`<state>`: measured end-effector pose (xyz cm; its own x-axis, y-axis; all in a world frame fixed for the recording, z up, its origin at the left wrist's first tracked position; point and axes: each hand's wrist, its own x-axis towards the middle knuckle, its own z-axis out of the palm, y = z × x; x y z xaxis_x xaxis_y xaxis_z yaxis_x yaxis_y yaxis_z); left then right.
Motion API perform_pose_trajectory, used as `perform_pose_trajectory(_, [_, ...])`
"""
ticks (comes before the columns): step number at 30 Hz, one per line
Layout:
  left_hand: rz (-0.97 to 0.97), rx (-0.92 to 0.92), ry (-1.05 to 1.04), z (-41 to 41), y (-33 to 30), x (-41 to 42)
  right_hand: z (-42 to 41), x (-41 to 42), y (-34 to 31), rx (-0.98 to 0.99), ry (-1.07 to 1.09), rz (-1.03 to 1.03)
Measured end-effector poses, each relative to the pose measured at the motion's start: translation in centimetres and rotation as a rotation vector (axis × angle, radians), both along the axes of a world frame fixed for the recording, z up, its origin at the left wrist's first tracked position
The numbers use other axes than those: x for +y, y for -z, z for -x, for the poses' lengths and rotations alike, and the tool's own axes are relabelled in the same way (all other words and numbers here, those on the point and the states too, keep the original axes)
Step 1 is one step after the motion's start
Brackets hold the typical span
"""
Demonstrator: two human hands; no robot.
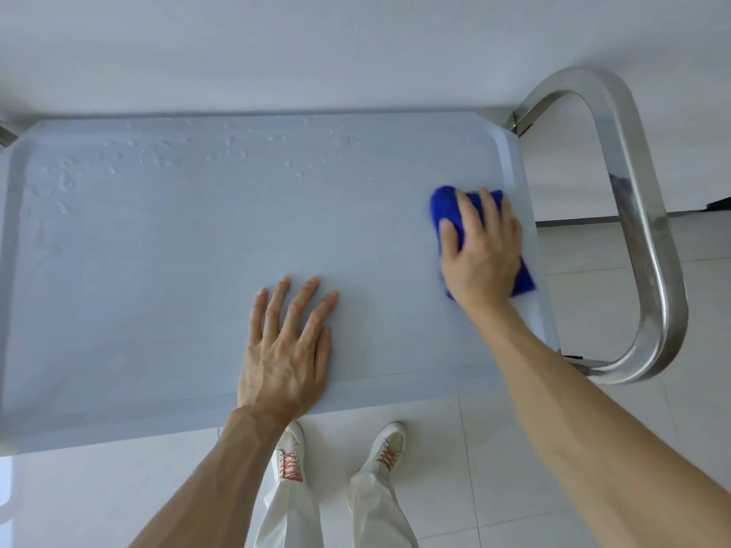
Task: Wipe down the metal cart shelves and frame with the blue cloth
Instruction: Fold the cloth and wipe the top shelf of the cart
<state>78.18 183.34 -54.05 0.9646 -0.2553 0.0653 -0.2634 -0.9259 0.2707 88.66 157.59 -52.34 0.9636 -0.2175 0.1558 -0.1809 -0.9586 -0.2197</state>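
Left hand (283,361) rests flat, fingers spread, at the shelf's (158,270) near edge; right hand (480,251) presses the cloth (447,203) near the right edge, fingers straight.

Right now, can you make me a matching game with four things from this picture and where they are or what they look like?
Things:
1. blue cloth
2. left hand
3. water drops
4. handle

Clues:
A. shiny metal loop at the cart's right end
B. flat on the shelf, holding nothing
C. under the right hand
D. scattered along the shelf's far and left parts

Right pairs: 1-C, 2-B, 3-D, 4-A
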Motion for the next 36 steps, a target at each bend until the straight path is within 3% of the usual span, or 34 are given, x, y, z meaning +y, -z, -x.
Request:
perform_pose_trajectory(2, [0.003, -0.012, -0.001, 0.0, 0.1, 0.0, -0.3, 3.6, 0.0, -0.024, -0.006, -0.018])
perform_pose_trajectory(5, [0.013, -0.031, -0.001, 0.0, 0.3, 0.1, 4.5, 6.9, 0.6, -0.050, -0.268, -0.065])
perform_pose_trajectory(8, [0.026, -0.039, 0.003, 0.1, 0.4, 0.1, 11.3, 5.6, 0.9, 0.015, -0.507, -0.086])
perform_pose_trajectory(11, [0.023, -0.034, -0.001, 0.1, 0.4, 0.0, 13.9, 1.2, 0.6, 0.031, -0.592, -0.060])
perform_pose_trajectory(16, [0.010, -0.020, -0.011, -0.1, 0.3, 0.0, 6.9, -5.3, 0.4, -0.009, -0.298, 0.021])
perform_pose_trajectory(21, [0.002, -0.025, -0.008, 0.1, 0.2, -0.1, 0.8, 0.3, 0.3, -0.010, 0.132, -0.011])
perform_pose_trajectory(26, [0.021, -0.047, -0.012, 0.2, 0.4, 0.0, 8.2, 6.2, 0.9, -0.025, -0.328, -0.089])
perform_pose_trajectory(29, [0.028, -0.050, -0.012, 0.2, 0.3, -0.1, 14.1, 4.6, 0.9, 0.056, -0.484, -0.084])
perform_pose_trajectory(31, [0.030, -0.039, -0.019, 0.1, 0.1, -0.2, 15.4, 1.0, 0.6, 0.063, -0.450, -0.039])
perform_pose_trajectory(36, [0.020, -0.023, -0.027, 0.0, -0.2, -0.5, 12.0, -6.8, -0.1, 0.082, -0.122, 0.053])
